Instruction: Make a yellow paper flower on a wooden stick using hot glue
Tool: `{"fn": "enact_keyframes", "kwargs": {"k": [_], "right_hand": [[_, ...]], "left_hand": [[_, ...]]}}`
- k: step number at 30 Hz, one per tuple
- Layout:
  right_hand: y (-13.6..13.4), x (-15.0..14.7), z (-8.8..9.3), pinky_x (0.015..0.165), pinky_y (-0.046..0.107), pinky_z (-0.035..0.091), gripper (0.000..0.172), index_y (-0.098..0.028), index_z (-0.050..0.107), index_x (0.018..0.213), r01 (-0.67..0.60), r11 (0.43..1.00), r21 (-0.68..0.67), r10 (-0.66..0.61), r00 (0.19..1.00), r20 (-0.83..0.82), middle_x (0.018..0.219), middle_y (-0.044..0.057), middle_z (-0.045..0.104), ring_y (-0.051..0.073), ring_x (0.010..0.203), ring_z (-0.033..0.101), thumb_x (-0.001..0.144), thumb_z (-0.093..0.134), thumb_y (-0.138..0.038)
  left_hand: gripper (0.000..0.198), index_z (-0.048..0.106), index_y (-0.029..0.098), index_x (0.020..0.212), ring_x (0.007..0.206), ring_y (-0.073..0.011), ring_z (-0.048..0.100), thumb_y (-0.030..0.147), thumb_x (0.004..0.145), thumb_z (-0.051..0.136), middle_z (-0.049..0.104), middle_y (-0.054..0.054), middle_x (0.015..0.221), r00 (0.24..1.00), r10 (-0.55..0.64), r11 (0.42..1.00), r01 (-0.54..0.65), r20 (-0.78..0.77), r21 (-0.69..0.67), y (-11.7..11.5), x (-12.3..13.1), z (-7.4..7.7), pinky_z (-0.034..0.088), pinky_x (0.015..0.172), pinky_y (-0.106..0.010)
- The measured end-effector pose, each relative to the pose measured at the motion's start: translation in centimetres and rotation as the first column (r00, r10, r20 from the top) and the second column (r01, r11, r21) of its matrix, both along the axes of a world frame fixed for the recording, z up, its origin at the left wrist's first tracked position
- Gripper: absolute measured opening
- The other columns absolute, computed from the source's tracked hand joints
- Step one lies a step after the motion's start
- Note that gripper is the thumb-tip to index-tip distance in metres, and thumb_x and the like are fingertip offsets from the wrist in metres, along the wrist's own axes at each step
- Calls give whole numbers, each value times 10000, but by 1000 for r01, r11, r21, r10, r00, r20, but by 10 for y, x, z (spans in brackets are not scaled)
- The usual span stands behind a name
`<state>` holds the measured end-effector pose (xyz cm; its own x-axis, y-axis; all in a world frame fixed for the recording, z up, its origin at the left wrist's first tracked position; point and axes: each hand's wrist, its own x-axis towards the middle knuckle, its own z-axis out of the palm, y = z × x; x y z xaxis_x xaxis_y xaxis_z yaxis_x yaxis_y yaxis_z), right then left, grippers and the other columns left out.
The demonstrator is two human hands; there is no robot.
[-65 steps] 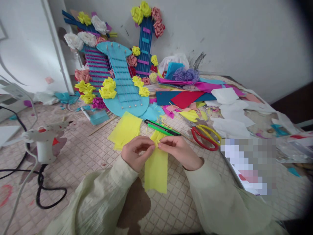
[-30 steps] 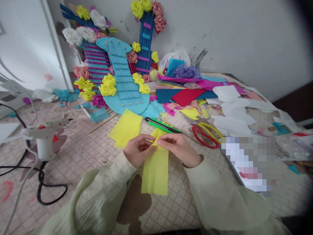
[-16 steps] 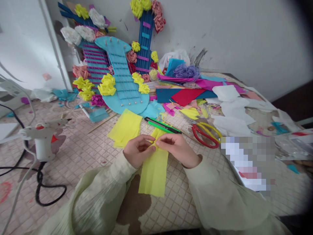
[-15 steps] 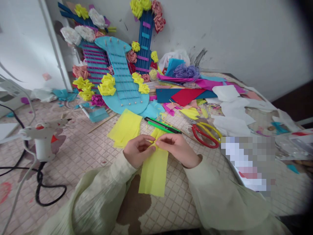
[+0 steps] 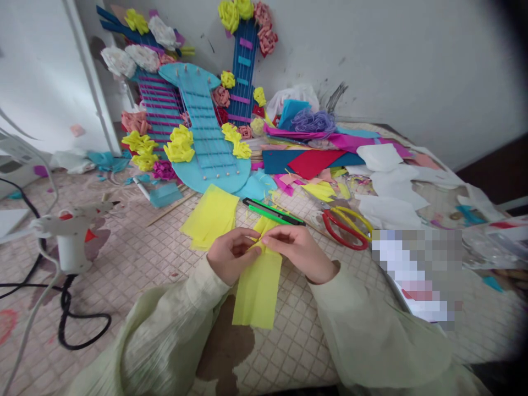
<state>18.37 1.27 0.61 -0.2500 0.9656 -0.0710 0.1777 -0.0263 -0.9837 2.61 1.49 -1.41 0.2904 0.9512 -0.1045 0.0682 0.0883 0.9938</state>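
Observation:
Both hands pinch a strip of yellow crepe paper [image 5: 258, 291] at its gathered middle. My left hand [image 5: 233, 256] grips it from the left side, thumb and fingers closed. From the right, my right hand [image 5: 301, 250] presses thumb and fingertips together on the same gathered spot. The strip's lower part hangs flat toward me, and its upper end shows beyond my fingers. A stack of yellow paper pieces [image 5: 210, 217] lies just past my left hand. Beyond my right hand rests a green and black utility knife [image 5: 274, 212].
A white glue gun [image 5: 72, 242] with a black cord stands at left. Scissors [image 5: 346, 228] with red and yellow handles lie at right, near a blurred-out phone-like object [image 5: 416, 280]. Behind are a light-blue guitar-shaped craft [image 5: 204, 126], paper flowers, coloured sheets and white paper scraps [image 5: 391, 187].
Both hands keep their pinch on the paper strip at nearly the same place. The strip's lower end has swung slightly left and up.

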Motion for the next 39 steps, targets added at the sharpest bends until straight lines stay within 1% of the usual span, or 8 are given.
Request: {"fn": "enact_keyframes", "kwargs": {"k": [7, 11, 16, 20, 25, 30, 33, 39], "right_hand": [[-1, 0, 1, 657, 257, 428, 145, -161, 628, 730, 23, 999, -25, -23, 1000, -3, 748, 24, 622, 124, 701, 546, 703, 554, -282], [-1, -1, 2, 643, 257, 428, 147, -163, 627, 734, 30, 999, -38, -30, 1000, 6, 745, 24, 618, 124, 692, 543, 698, 555, -285], [-1, -2, 2, 633, 254, 427, 143, -154, 620, 724, 37, 999, -32, -37, 999, 15, 735, 25, 617, 122, 681, 541, 696, 553, -277], [-2, -2, 2, 625, 251, 427, 152, -152, 610, 725, 32, 999, -10, -31, 999, 21, 728, 22, 610, 118, 669, 533, 705, 541, -286], [-3, -4, 0, 634, 260, 426, 170, -152, 608, 738, 45, 999, 0, -45, 998, 40, 737, 24, 612, 124, 677, 538, 707, 534, -302], [-3, -5, -4, 609, 259, 423, 189, -153, 614, 737, 7, 1000, 16, -8, 998, 62, 733, 28, 608, 130, 671, 532, 720, 523, -318], [-3, -5, -3, 599, 254, 421, 186, -155, 610, 728, 8, 999, 38, -11, 998, 64, 712, 23, 598, 125, 657, 522, 728, 513, -313], [-5, -7, -2, 580, 252, 425, 181, -158, 602, 704, 48, 998, 51, -52, 996, 73, 686, 18, 590, 123, 638, 515, 722, 516, -316]], "left_hand": [[246, 558, 157, 820, 542, -105, 547, 256, 602, 614, 602, -1, 615, 999, 38, 999, -37, -25, 9, 0, 1, -1, 430, 501, -206], [244, 556, 160, 821, 554, -111, 551, 258, 605, 612, 608, -5, 628, 999, 26, 1000, -26, -28, 10, 1, 1, -1, 431, 505, -211], [230, 557, 155, 802, 495, -88, 514, 238, 597, 617, 581, 17, 574, 999, 22, 1000, -22, -29, -12, 1, 0, 3, 393, 461, -190], [220, 561, 150, 781, 437, -65, 470, 243, 593, 626, 555, 36, 515, 999, 30, 1000, -30, -39, -2, 2, -1, 3, 356, 427, -174], [227, 566, 150, 790, 455, -70, 488, 243, 593, 630, 565, 29, 523, 998, 37, 999, -36, -45, 18, 3, -2, 1, 381, 450, -179], [250, 565, 152, 806, 466, -78, 503, 263, 593, 632, 579, 12, 554, 998, 32, 999, -31, -52, 26, 3, -2, -2, 394, 444, -184], [245, 564, 153, 808, 453, -69, 489, 259, 597, 631, 567, 18, 540, 998, 25, 999, -24, -53, 25, 3, -2, 0, 383, 430, -174], [243, 563, 153, 797, 437, -65, 478, 251, 588, 640, 547, 32, 519, 998, 25, 1000, -24, -51, 19, 4, -2, 6, 369, 417, -170]]}}
